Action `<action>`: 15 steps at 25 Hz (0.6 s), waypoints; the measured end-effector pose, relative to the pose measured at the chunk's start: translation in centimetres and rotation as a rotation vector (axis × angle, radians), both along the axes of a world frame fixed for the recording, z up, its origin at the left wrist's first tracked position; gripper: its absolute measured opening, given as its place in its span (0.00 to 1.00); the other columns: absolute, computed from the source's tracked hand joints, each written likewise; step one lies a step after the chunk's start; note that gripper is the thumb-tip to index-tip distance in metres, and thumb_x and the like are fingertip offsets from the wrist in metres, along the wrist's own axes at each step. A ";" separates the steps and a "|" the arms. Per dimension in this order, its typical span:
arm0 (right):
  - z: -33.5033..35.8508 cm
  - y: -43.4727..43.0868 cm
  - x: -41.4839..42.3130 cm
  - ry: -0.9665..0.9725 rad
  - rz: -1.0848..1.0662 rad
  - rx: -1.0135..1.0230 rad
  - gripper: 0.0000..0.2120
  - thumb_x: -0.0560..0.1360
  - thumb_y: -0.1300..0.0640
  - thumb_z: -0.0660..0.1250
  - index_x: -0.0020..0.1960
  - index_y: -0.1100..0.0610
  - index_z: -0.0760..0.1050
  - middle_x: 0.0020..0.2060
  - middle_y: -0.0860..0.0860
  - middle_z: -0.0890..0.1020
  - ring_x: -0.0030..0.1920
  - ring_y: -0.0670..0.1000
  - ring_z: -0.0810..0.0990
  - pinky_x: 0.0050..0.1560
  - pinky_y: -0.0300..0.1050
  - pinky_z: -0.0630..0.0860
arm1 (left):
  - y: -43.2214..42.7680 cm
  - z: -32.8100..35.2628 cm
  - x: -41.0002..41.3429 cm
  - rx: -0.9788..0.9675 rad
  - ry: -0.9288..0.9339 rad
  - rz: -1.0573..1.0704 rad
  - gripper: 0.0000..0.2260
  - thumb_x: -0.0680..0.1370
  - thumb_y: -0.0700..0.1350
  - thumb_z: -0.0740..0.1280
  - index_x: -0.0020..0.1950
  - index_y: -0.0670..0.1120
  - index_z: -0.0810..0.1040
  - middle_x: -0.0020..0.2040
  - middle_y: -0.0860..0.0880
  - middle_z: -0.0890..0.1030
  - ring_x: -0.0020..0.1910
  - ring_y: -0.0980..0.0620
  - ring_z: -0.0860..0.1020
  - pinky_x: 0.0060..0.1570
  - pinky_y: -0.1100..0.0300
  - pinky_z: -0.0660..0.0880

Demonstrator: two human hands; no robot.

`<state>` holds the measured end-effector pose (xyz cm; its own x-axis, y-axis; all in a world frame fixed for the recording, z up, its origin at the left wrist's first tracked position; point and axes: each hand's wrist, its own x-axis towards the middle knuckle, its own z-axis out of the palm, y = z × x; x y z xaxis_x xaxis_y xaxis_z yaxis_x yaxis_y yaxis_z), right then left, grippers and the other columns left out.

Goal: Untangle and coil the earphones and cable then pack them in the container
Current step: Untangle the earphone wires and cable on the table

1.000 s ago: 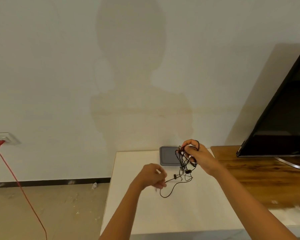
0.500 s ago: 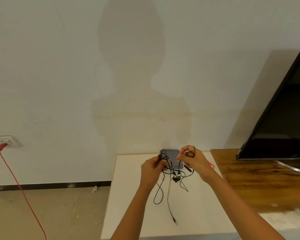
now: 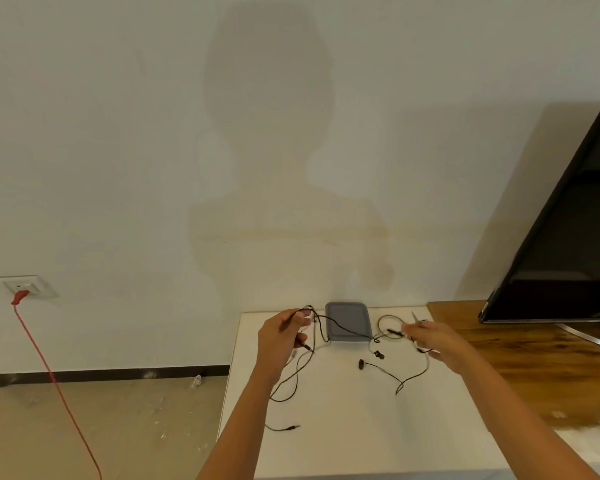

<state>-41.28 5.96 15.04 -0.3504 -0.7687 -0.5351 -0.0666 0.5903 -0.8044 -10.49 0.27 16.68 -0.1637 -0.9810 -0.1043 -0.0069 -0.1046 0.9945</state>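
The left hand (image 3: 280,337) curls its fingers around a stretch of the thin black earphone cable (image 3: 340,326), held above the white table (image 3: 343,445) near its far left corner. The right hand (image 3: 437,342), blurred, pinches other strands of the cable close to the far right corner. Between the hands the cable crosses over the grey rectangular container with rounded corners (image 3: 349,315), which sits at the table's far edge. Two black earbuds (image 3: 361,364) sit towards the table's middle; whether they hang or lie, I cannot tell. The jack plug (image 3: 293,427) lies towards the left edge.
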 end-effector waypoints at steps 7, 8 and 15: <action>0.6 -0.8 5.1 0.568 0.163 -0.313 0.12 0.75 0.60 0.67 0.58 0.59 0.77 0.57 0.53 0.81 0.60 0.52 0.77 0.60 0.44 0.73 | 0.5 0.7 -0.7 -0.022 -0.027 0.024 0.09 0.81 0.48 0.62 0.50 0.54 0.83 0.44 0.50 0.85 0.30 0.57 0.74 0.36 0.66 0.75; 0.6 -1.1 6.6 0.506 0.261 -0.369 0.12 0.76 0.62 0.66 0.59 0.58 0.77 0.58 0.52 0.81 0.61 0.51 0.77 0.62 0.44 0.72 | 0.5 1.1 -0.9 -0.045 -0.033 0.016 0.09 0.81 0.49 0.62 0.50 0.55 0.83 0.44 0.51 0.85 0.30 0.57 0.73 0.36 0.65 0.74; -2.3 -2.4 11.7 0.252 0.708 -0.283 0.22 0.74 0.56 0.69 0.67 0.45 0.69 0.62 0.40 0.71 0.61 0.40 0.68 0.61 0.40 0.66 | 0.5 5.5 -1.5 -0.210 0.005 -0.067 0.10 0.80 0.49 0.62 0.51 0.52 0.83 0.44 0.52 0.85 0.29 0.58 0.70 0.33 0.66 0.71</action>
